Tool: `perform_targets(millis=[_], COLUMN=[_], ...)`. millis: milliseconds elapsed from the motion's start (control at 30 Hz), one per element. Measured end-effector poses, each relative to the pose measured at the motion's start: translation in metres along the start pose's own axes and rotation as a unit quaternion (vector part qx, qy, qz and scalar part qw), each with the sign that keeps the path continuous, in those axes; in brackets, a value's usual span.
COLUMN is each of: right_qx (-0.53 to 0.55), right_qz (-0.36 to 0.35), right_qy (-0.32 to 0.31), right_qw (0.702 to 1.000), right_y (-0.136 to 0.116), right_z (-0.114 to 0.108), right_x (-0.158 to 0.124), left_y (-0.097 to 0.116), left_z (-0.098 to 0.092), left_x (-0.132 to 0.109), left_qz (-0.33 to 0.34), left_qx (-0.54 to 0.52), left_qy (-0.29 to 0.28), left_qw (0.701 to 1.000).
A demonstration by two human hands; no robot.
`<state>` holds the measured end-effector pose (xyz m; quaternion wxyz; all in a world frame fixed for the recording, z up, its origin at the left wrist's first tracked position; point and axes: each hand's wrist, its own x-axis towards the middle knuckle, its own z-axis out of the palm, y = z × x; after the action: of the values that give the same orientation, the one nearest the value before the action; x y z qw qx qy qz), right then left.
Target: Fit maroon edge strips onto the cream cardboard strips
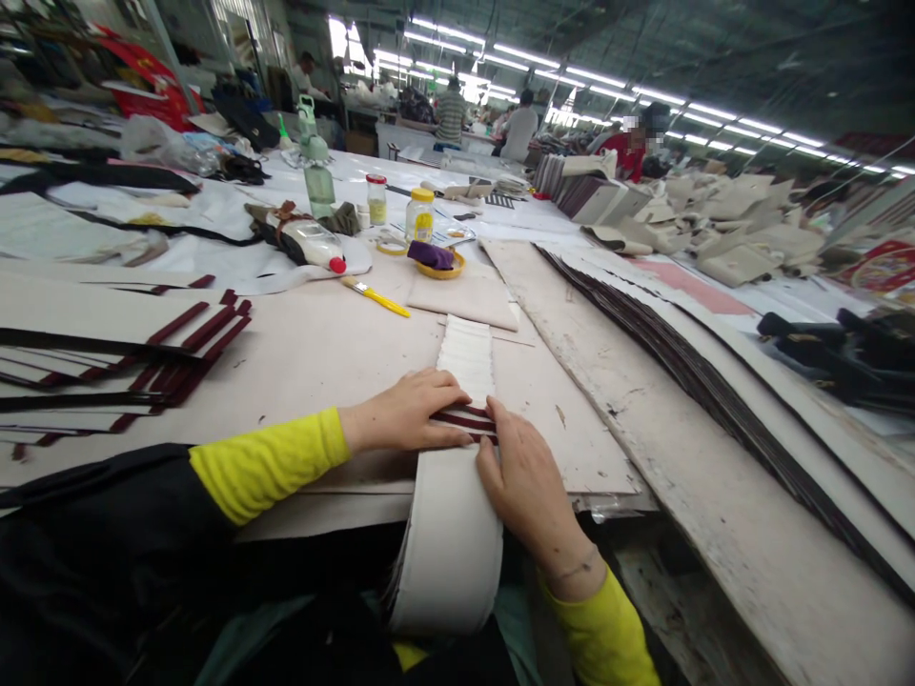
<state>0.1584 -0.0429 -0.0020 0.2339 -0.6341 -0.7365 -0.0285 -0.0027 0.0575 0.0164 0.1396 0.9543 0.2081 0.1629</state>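
Observation:
A thick bundle of pale strips (454, 538) hangs over the table's front edge and curves down toward my lap. Dark red edges (466, 419) show in staggered rows across its upper end. From the left, my left hand (411, 412) grips this end, thumb below the red rows and fingers above. On the opposite side, my right hand (527, 476) is closed around the bundle, its fingertips at the red edges. Just beyond the hands, a whitish, crinkled strip (466, 351) lies on the board. Whether it joins the bundle is hidden by my fingers.
At left lie layered pale panels with dark red edges (193, 333). A yellow-handled brush (382, 300), a yellow dish (447, 269) with purple cloth, a yellow-lidded jar (420, 217) and a green spray bottle (318, 171) stand or lie ahead. Long dark-edged sheets (643, 343) are stacked right. People work farther back.

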Motion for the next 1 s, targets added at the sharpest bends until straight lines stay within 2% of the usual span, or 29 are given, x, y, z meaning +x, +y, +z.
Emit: perform_targets(millis=[133, 400, 767, 1000], right_qx=[-0.012, 0.013, 0.078, 0.008], right_qz=[-0.022, -0.064, -0.095, -0.127], right_qy=[-0.027, -0.099, -0.092, -0.112], right_qw=[0.999, 0.993, 0.988, 0.986], right_y=[-0.001, -0.002, -0.003, -0.009], right_z=[-0.003, -0.004, -0.003, -0.008], right_x=[0.004, 0.025, 0.029, 0.031], left_y=[-0.011, -0.01, -0.014, -0.014], left_z=[-0.004, 0.002, 0.011, 0.016], left_x=[-0.01, -0.012, -0.015, -0.021], left_qz=[-0.014, -0.041, -0.044, -0.025], left_qx=[-0.041, -0.079, -0.103, -0.054], left_qy=[0.008, 0.045, 0.075, 0.077], left_qw=[0.999, 0.995, 0.991, 0.995])
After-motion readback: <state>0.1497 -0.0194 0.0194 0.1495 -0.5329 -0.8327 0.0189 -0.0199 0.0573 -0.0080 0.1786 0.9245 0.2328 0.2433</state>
